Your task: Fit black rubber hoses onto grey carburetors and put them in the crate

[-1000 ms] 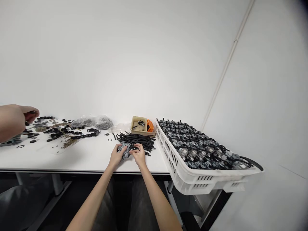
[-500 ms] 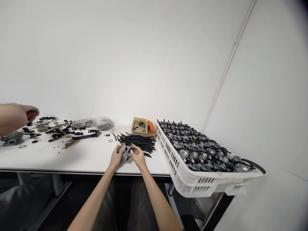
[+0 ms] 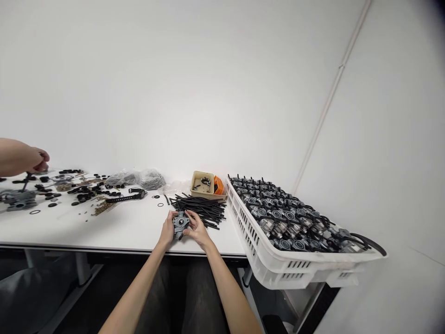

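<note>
Both my hands hold one small grey metal carburetor-like part (image 3: 181, 224) just above the white table (image 3: 114, 229), near its front edge. My left hand (image 3: 168, 230) grips its left side with curled fingers. My right hand (image 3: 197, 228) grips its right side, thumb on top. The part's round opening faces up. Right behind it lies a pile of short black rubber tubes (image 3: 203, 207).
A white slotted crate (image 3: 278, 260) full of grey parts overhangs the table's right end. A beige box (image 3: 203, 183) with an orange piece stands behind the tubes. Black rings, clear bags and small hardware (image 3: 86, 192) cover the left side, where another person's hand (image 3: 33, 160) reaches.
I have turned the grey part so its round opening faces up and drawn it slightly nearer. The other person's hand at the left has pulled back to the left.
</note>
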{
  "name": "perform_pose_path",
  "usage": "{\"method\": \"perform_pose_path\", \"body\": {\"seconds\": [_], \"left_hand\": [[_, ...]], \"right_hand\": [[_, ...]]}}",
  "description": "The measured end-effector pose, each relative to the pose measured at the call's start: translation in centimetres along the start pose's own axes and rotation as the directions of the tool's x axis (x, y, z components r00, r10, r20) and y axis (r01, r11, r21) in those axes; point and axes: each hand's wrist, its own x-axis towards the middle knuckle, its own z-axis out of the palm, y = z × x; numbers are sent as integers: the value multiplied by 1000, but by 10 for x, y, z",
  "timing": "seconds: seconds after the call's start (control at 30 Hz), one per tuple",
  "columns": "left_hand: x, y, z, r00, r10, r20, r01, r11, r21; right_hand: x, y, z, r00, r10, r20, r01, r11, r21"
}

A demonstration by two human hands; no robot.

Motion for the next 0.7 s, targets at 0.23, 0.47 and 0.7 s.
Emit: {"method": "perform_pose_path", "body": {"seconds": [0.23, 0.47, 0.7], "left_hand": [[1, -5, 0, 999, 36, 24, -37, 999, 34], [2, -7, 0, 999, 36, 38, -38, 998, 45], [2, -5, -1, 997, 25, 69, -30, 997, 65]], "right_hand": [[-2, -1, -2, 998, 50, 40, -49, 999, -12], [-1, 6, -5, 994, 80, 75, -81, 997, 7], [-4, 3, -5, 997, 73, 5, -73, 997, -11]]}}
